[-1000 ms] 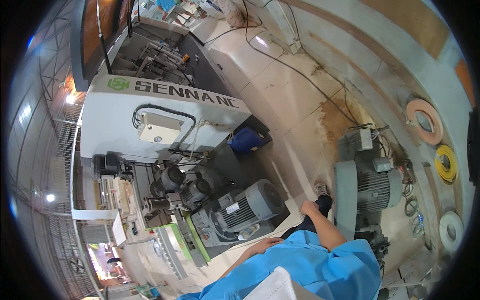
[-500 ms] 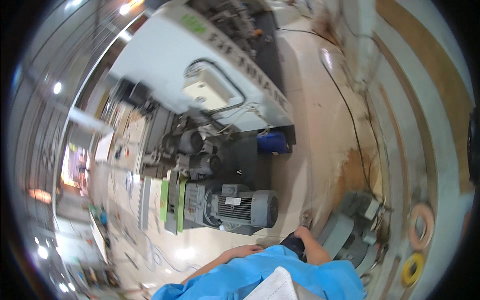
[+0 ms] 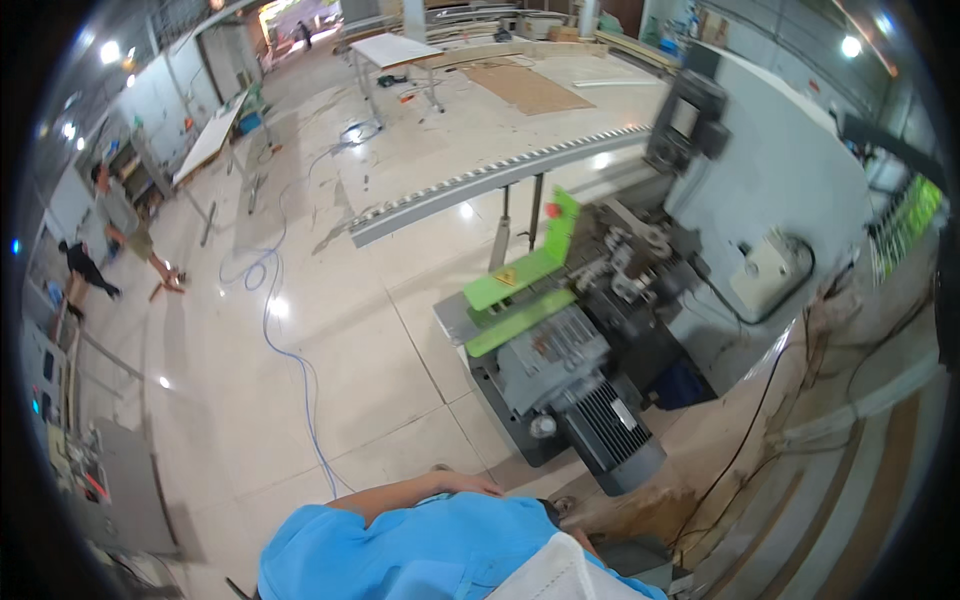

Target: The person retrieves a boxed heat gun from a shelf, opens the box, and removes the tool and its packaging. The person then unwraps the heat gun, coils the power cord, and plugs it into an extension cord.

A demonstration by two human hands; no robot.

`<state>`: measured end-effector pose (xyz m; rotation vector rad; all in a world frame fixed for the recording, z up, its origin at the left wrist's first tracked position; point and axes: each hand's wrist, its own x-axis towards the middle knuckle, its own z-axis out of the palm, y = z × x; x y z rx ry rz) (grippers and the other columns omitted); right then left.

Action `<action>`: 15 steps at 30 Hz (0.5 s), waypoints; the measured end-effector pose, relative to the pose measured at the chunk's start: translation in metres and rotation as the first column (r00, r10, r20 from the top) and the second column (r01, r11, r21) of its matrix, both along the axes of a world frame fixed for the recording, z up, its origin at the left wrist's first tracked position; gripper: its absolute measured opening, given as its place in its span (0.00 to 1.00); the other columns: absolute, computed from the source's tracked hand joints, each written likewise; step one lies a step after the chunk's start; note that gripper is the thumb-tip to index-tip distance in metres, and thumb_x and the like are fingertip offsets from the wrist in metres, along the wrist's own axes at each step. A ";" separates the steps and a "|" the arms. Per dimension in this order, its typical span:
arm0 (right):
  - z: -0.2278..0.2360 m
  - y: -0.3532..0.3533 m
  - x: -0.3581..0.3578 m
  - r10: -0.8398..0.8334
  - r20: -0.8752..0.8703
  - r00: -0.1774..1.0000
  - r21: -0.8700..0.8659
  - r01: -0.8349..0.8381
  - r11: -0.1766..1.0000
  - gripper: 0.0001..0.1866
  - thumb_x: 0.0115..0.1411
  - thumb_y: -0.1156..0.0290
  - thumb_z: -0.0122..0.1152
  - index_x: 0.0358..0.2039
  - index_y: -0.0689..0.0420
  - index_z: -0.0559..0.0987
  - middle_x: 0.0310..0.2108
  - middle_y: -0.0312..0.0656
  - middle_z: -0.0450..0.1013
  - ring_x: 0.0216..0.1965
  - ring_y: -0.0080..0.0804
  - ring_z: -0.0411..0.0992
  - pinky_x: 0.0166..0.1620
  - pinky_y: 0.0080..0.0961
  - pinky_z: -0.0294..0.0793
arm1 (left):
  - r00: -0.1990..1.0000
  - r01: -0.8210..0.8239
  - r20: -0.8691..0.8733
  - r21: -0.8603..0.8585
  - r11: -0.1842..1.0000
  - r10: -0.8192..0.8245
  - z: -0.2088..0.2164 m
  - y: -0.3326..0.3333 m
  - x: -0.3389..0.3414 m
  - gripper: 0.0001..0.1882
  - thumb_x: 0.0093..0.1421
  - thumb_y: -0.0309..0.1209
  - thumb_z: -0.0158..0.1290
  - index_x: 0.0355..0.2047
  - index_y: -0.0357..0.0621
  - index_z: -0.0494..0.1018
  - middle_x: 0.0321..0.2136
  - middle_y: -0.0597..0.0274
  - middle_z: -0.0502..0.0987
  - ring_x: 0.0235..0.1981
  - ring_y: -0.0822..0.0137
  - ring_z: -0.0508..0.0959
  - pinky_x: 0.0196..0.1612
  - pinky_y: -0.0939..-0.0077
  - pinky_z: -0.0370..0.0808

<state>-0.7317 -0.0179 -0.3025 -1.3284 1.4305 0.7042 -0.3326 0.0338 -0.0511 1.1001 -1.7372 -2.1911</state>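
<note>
My left hand (image 3: pixel 470 484) rests low in front of my blue shirt, its fingers lying fairly flat with nothing seen in them. Of my right arm (image 3: pixel 584 542) only a bit of skin shows beside the shirt; the hand's fingers are hidden. Nearest ahead and to the right is a grey finned electric motor (image 3: pixel 608 432) on a machine. Green guard plates (image 3: pixel 515 285) stand behind the motor, one with a warning sign. Neither hand visibly touches the machine.
A toothed grey rail (image 3: pixel 500 180) juts left from the machine. Blue hose (image 3: pixel 300 375) winds over the tiled floor. White tables (image 3: pixel 395 50) stand farther back. Two people (image 3: pixel 122 222) are at the far left. A black cable (image 3: pixel 745 455) and boards (image 3: pixel 850 500) lie right.
My view has swung left and up, so the machine now sits further right and the workshop floor and people show. My left hand stays low by my body; my right arm is mostly hidden now.
</note>
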 end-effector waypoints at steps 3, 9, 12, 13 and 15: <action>0.027 -0.023 0.072 0.014 0.023 1.000 -0.014 -0.014 1.000 0.20 0.59 0.61 0.56 0.47 0.57 0.84 0.52 0.54 0.78 0.52 0.48 0.78 0.53 0.48 0.77 | 0.974 -0.192 -0.090 0.161 0.968 0.208 -0.009 0.043 0.064 0.29 0.73 0.48 0.48 0.64 0.38 0.68 0.62 0.52 0.71 0.64 0.59 0.69 0.67 0.67 0.63; 0.056 -0.032 0.205 0.085 0.072 0.994 -0.014 -0.084 0.996 0.21 0.61 0.59 0.56 0.48 0.57 0.83 0.52 0.53 0.78 0.51 0.47 0.78 0.52 0.50 0.77 | 0.822 -0.569 0.022 -0.005 0.822 0.569 0.017 0.109 0.191 0.33 0.68 0.51 0.54 0.62 0.38 0.69 0.57 0.53 0.75 0.59 0.61 0.73 0.63 0.66 0.68; 0.055 -0.015 0.248 0.102 0.047 0.994 0.044 -0.104 0.994 0.21 0.61 0.59 0.56 0.49 0.57 0.83 0.52 0.52 0.78 0.51 0.47 0.78 0.51 0.51 0.77 | 0.716 -0.685 -0.035 0.156 0.712 0.697 0.022 0.123 0.226 0.32 0.69 0.49 0.53 0.63 0.36 0.67 0.59 0.51 0.73 0.60 0.59 0.72 0.63 0.65 0.68; 0.054 -0.011 0.266 0.105 0.037 0.994 0.072 -0.108 0.992 0.21 0.62 0.58 0.55 0.49 0.57 0.83 0.52 0.52 0.78 0.51 0.47 0.78 0.51 0.51 0.77 | 0.682 -0.713 -0.051 0.180 0.678 0.730 0.023 0.121 0.238 0.32 0.69 0.48 0.53 0.63 0.36 0.66 0.59 0.51 0.73 0.60 0.59 0.72 0.63 0.65 0.68; 0.055 -0.012 0.306 0.111 0.040 0.993 0.115 -0.115 0.987 0.21 0.62 0.58 0.55 0.49 0.57 0.82 0.52 0.52 0.78 0.50 0.47 0.78 0.50 0.51 0.77 | 0.658 -0.732 -0.058 0.185 0.656 0.751 0.023 0.113 0.267 0.32 0.69 0.46 0.53 0.64 0.35 0.65 0.59 0.50 0.73 0.61 0.59 0.72 0.63 0.66 0.69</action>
